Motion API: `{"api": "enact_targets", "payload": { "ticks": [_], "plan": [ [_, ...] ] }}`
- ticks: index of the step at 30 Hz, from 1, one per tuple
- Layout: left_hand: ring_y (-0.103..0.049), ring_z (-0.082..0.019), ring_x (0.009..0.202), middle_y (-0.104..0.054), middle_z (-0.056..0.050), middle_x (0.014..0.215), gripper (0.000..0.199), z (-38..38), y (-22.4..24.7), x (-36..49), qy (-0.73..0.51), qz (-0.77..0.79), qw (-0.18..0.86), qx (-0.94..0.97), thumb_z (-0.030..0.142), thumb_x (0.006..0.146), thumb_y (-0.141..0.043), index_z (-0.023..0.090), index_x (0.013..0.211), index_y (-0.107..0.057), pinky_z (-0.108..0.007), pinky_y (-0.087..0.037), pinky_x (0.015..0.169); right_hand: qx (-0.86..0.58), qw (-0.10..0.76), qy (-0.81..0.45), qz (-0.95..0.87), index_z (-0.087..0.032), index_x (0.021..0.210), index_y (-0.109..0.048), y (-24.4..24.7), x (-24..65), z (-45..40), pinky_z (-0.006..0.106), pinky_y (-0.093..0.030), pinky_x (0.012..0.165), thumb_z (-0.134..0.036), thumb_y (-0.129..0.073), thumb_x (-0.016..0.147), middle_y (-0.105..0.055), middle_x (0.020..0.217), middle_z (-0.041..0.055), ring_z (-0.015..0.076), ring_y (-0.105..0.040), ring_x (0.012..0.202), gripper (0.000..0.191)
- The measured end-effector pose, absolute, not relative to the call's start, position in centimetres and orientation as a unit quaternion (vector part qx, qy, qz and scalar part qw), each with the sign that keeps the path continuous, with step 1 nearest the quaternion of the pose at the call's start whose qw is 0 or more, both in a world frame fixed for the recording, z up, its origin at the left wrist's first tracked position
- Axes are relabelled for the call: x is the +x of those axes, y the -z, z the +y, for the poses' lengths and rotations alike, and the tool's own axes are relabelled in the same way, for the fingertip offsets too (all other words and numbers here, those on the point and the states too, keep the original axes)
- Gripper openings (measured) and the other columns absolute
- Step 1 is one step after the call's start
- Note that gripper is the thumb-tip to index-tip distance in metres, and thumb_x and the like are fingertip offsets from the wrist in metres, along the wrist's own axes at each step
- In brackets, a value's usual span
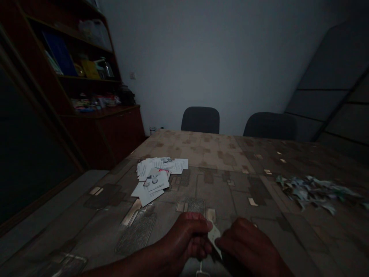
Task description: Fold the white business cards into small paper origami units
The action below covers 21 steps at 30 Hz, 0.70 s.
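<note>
Near the table's front edge, my left hand (191, 240) pinches one end of a small pale piece of paper (215, 236). My right hand (249, 244) closes on the same paper from the right, its fingers dark and partly in shadow. The lower part of the paper is hidden between the hands. Beyond my left hand lies a loose pile of white printed cards (155, 179). A heap of crumpled, twisted paper pieces (314, 190) rests at the right side of the table.
The patterned cloth on the table (213, 184) spreads out ahead of both hands. Two dark chairs (200, 119) (271, 125) stand at the far edge. A wooden cabinet (118, 130) with filled shelves is at the left.
</note>
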<state>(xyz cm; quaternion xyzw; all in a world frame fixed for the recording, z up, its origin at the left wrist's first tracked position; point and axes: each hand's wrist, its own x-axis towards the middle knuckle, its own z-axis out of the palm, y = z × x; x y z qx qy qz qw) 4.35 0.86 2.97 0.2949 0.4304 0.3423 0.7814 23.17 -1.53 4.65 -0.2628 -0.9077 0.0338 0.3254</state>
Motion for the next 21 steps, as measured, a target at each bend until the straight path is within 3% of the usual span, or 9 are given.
{"api": "enact_targets", "payload": {
  "ticks": [6,11,21],
  "plan": [
    [-0.057,-0.01,0.042,-0.06,0.001,0.049,0.026,0.8,-2.66,4.48,-0.347,0.41,0.77,0.344,0.036,0.064,-0.072,0.015,0.064,-0.057,-0.02,-0.036,0.041,-0.297,0.341,-0.039,-0.891,-0.019,0.084,-0.063,-4.7,22.46,-1.51,0.026,-0.043,0.055,-0.02,-0.043,0.1,-0.067,0.066,0.004,0.0159,-0.056,0.06,0.026],
    [-0.055,-0.01,0.04,-0.059,0.001,0.045,0.028,0.78,-2.81,4.6,-0.336,0.407,0.78,0.337,0.037,0.063,-0.073,0.016,0.06,-0.055,-0.019,-0.034,0.039,-0.288,0.323,0.005,-0.901,-0.019,0.091,-0.064,-4.31,22.72,-1.27,0.026,-0.041,0.054,-0.016,-0.045,0.097,-0.066,0.069,0.0041,0.0165,-0.056,0.061,0.02],
    [-0.055,-0.01,0.04,-0.055,0.003,0.044,0.027,0.85,-2.25,4.49,-0.312,0.399,0.805,0.31,0.035,0.062,-0.073,0.017,0.064,-0.053,-0.019,-0.034,0.04,-0.313,0.38,-0.111,-0.863,-0.02,0.085,-0.06,-5.07,22.14,-1.51,0.026,-0.047,0.057,-0.029,-0.035,0.103,-0.066,0.07,0.0038,0.0164,-0.058,0.063,0.032]
  ]
}}
